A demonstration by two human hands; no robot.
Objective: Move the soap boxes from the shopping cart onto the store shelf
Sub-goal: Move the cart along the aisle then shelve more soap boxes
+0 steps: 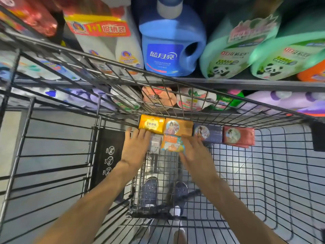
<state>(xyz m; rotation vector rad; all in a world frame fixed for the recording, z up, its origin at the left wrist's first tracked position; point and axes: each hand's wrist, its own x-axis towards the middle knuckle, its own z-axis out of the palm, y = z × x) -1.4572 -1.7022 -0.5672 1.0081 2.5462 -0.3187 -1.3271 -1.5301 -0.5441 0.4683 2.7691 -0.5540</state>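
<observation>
Your left hand (134, 145) lies flat with its fingers straight and spread, the fingertips resting on the near edge of the yellow soap box (152, 123) and covering part of a grey-white soap box (156, 143) below it. Your right hand (195, 152) is open too, fingers extended and slightly blurred, touching the right edge of the orange goat-soap box (171, 143); it grips nothing. Beyond your fingers, along the far end of the shopping cart (263, 173), sit an amber soap box (178, 127), a dark blue soap box (208, 133) and a red soap box (238, 136) in a row. Past the cart's rim stands the store shelf (246, 83), carrying a blue detergent jug (171, 46) and green bottles (233, 50).
</observation>
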